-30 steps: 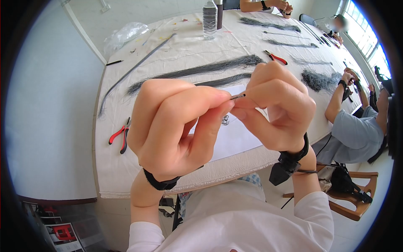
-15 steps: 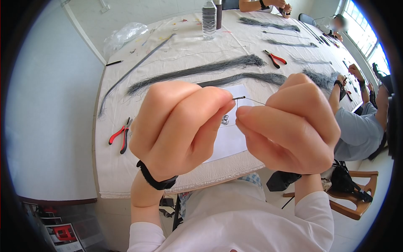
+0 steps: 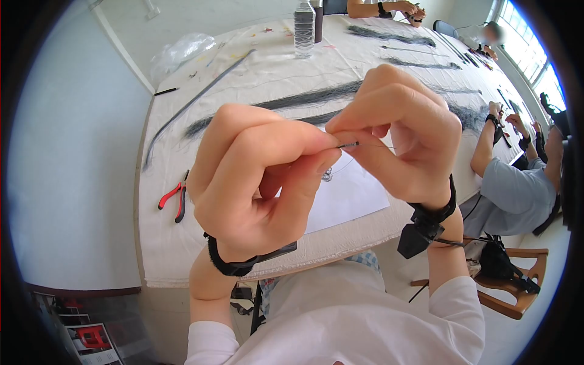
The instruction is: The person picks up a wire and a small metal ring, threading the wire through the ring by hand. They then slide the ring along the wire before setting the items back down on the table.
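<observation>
Between my two hands is a short dark wire-wrapped piece (image 3: pixel 348 145), with a thin wire trailing from it to the right. My left hand (image 3: pixel 261 176) pinches its left end between thumb and index finger. My right hand (image 3: pixel 404 131) is closed at the piece, thumb below and index finger above and behind it; what its fingertips grip is too small to make out. Under the hands lies a white paper sheet (image 3: pixel 347 204) with small ring-like shapes (image 3: pixel 327 174) on it, partly hidden by my left hand.
Red-handled pliers (image 3: pixel 175 196) lie at left. Grey wire bundles (image 3: pixel 292 99) stretch across the cloth-covered table (image 3: pixel 176 255). A water bottle (image 3: pixel 303 30) and plastic bag (image 3: pixel 182 53) stand farther back. Other people's arms (image 3: pixel 485 143) are at right and at the far edge.
My right hand has turned and risen, its fingers moving left over the dark piece. More of the paper shows. My left hand has barely moved. A person's arms at right have shifted.
</observation>
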The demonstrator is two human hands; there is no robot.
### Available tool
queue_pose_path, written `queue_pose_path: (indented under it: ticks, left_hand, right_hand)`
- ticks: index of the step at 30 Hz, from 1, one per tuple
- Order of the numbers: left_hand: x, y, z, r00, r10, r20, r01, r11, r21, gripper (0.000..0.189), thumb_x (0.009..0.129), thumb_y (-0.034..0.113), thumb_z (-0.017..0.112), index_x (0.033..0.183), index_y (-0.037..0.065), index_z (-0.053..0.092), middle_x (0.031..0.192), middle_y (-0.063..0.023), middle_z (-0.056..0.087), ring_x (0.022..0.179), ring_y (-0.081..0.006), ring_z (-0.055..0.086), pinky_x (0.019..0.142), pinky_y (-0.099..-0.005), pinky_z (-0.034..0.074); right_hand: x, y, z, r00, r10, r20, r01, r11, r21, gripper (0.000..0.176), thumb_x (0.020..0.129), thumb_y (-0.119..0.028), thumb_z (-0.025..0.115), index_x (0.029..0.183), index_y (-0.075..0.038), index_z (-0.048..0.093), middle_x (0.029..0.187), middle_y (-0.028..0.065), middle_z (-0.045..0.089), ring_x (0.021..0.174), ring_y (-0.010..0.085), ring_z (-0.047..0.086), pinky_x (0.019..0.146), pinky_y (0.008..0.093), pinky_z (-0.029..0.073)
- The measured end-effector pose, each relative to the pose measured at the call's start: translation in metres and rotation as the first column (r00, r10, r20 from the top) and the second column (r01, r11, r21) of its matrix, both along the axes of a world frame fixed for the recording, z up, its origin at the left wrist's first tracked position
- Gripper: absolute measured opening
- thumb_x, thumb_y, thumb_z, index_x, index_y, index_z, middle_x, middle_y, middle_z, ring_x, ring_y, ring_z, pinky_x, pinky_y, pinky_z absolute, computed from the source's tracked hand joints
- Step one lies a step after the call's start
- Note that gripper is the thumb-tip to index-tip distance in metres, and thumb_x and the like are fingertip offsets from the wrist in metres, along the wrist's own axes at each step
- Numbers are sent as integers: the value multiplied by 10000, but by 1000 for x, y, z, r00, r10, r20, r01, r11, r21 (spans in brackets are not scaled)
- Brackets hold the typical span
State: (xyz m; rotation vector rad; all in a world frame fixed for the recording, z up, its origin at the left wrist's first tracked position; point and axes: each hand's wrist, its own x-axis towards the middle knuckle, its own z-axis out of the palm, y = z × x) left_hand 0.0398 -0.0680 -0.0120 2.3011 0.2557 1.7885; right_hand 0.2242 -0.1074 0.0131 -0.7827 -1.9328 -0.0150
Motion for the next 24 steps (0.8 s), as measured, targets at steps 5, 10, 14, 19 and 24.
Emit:
queue_pose_path:
  ticks: [5,10,14,19,24]
  left_hand:
    - [-3,-10,-1,998,55,-10,-56,998,-28,59,847,-7,638,871,-19,586,865,-75,523,675,-99,465,568,-200,387]
    - [-2,-6,-4,998,64,25,-64,998,1,72,837,-37,638,885,-22,586,866,-76,523,632,-85,443,518,-189,362]
    - [1,-5,-2,996,77,36,-79,996,51,88,820,-43,658,876,-20,595,843,-69,535,603,-80,429,488,-183,337]
    - [7,3,-2,990,116,81,-128,978,164,90,788,-32,695,840,-14,624,796,-54,557,574,-78,406,466,-185,306]
    - [8,0,0,985,164,55,-171,971,165,101,772,-23,714,836,7,642,793,-36,560,543,-64,378,446,-185,271]
  right_hand:
    - [-9,-8,-12,997,28,-77,-21,996,85,199,641,87,707,818,4,672,726,53,597,596,126,465,519,247,326]
    - [-14,-14,-18,999,-4,-46,15,969,247,271,574,101,715,829,14,685,694,51,561,571,140,454,503,260,309]
    - [-17,-17,-22,998,-58,-35,67,936,345,309,543,98,718,836,1,698,687,42,530,561,135,439,488,263,293]
    - [-14,-17,-15,989,-151,6,134,894,427,320,571,91,727,869,-18,687,758,69,553,591,133,444,487,247,291]
    - [-8,-5,-4,979,-172,106,99,868,486,292,714,130,632,968,-4,577,892,157,615,656,161,520,557,232,401]
